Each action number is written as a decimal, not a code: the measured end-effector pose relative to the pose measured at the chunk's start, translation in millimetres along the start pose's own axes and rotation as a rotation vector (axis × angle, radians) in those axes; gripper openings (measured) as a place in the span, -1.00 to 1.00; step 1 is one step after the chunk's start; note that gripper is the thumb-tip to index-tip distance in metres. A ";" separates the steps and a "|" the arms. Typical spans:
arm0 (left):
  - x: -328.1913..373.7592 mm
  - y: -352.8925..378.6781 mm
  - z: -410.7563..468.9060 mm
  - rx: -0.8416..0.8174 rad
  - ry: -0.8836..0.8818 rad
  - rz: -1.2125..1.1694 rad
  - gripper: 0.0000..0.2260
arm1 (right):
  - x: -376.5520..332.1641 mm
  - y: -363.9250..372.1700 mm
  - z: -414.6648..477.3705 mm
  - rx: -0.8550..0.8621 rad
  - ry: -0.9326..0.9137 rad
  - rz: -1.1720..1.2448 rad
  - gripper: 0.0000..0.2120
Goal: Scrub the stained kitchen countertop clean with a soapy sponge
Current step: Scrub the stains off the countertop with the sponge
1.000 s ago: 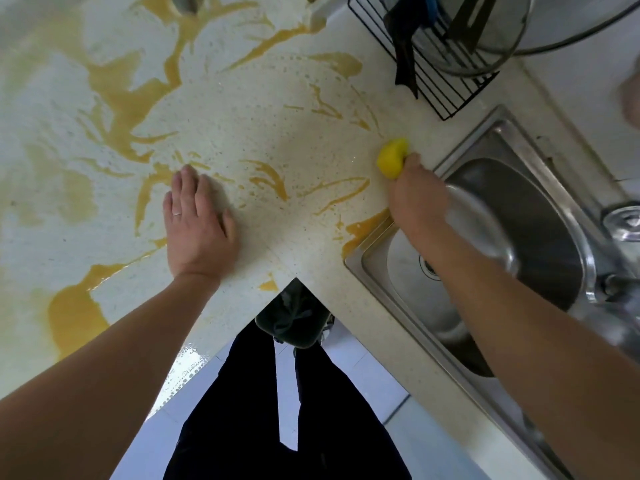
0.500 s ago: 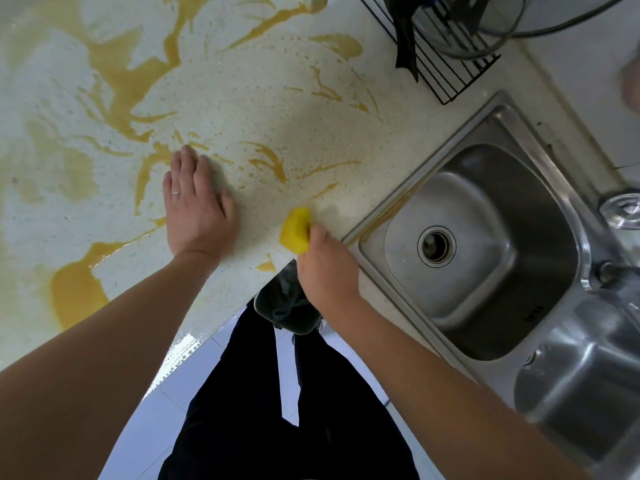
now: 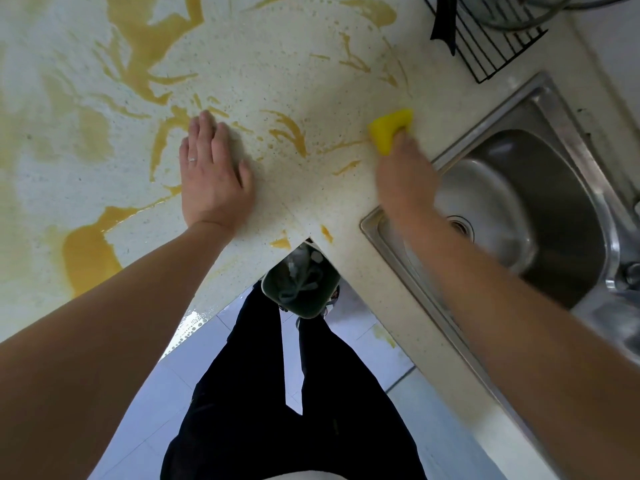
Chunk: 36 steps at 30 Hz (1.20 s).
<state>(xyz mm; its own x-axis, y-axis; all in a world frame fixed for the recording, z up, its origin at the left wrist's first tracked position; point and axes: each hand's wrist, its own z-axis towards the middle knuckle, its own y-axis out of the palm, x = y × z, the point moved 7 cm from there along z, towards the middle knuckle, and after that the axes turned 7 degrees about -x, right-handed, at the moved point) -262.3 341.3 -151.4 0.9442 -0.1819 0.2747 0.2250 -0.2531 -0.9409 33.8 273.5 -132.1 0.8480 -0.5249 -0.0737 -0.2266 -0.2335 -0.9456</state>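
- The left hand (image 3: 213, 174) lies flat, palm down, fingers together and thumb out, holding nothing; it looks to be bracing the person near the inner corner of the countertop (image 3: 263, 74). A ring shows on one finger.
- The right hand (image 3: 403, 174) is blurred, which suggests motion; its fingers are closed around the yellow sponge (image 3: 389, 128), which sticks out beyond the fingertips and presses on the counter.
- The sponge sits at the far end of the right hand, well to the right of the left hand and just beside the near-left rim of the steel sink (image 3: 540, 216), over which the right wrist and forearm pass.
- The sponge looks squeezed into a wedge, so its long axis is hard to fix; as far as I can tell it runs roughly along the line of the hand, leading end pointing away from the person toward the wire rack (image 3: 491, 53).
- Step in hand, as I judge it: the scrubbing itself, working the strip beside the sink. Thin orange-brown streaks (image 3: 291, 136) lie between the two hands, just left of the sponge.
- Next move, by my reckoning: sweep the sponge left across those streaks under firm downward pressure.
- Farther off, beyond and to the left of the left hand, heavy orange stain patches (image 3: 145, 39) cover much of the counter, so most of the task remains.
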 end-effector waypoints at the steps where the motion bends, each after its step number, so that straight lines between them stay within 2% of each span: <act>1: 1.3 -0.1 0.3 -0.001 0.002 -0.001 -0.43 | -17.1 13.5 -24.6 -0.017 -0.042 -0.007 -0.60; 5: 1.5 -0.9 0.2 -0.014 0.000 -0.002 -0.42 | -65.4 51.5 -120.5 -0.085 -0.117 0.064 -0.47; 9: 1.8 -2.5 -0.6 -0.007 0.005 -0.010 -0.42 | -82.1 58.0 -166.6 -0.099 -0.162 0.203 -0.51; 12: 2.3 -2.3 -1.0 -0.014 0.006 -0.011 -0.43 | -56.5 37.7 -179.7 -0.105 -0.185 0.300 -0.43; 16: 3.1 -3.0 -1.4 -0.018 0.003 -0.010 -0.43 | 19.0 29.4 -183.0 -0.074 -0.034 0.193 -0.42; 18: 2.8 -3.5 -1.3 -0.019 0.007 -0.011 -0.42 | 30.8 40.2 -194.2 -0.112 0.000 0.104 -0.44; 20: 2.4 -3.3 -1.3 -0.027 0.006 -0.009 -0.42 | 18.9 54.8 -201.0 -0.155 0.029 0.096 -0.43; 23: 2.3 -2.7 -1.2 -0.034 -0.001 -0.001 -0.42 | -22.2 66.2 -187.3 -0.170 0.109 0.212 -0.42; 27: 2.2 -1.8 -1.5 -0.046 0.003 -0.002 -0.41 | -76.3 64.6 -187.3 -0.204 -0.054 0.308 -0.43; 30: 1.2 -0.7 -3.4 -0.068 0.003 0.039 -0.40 | -57.8 41.7 -183.6 -0.112 -0.071 0.368 -0.43; 36: -6.8 1.9 2.6 -0.059 -0.059 0.103 -0.41 | 43.2 -18.0 -69.5 0.189 0.219 0.375 -0.48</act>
<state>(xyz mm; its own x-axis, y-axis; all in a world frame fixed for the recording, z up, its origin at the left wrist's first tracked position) -267.6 344.6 -155.5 0.9745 -0.1538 0.1633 0.1132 -0.2913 -0.9499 41.2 198.1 -96.3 0.5981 -0.7099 -0.3719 -0.3898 0.1477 -0.9090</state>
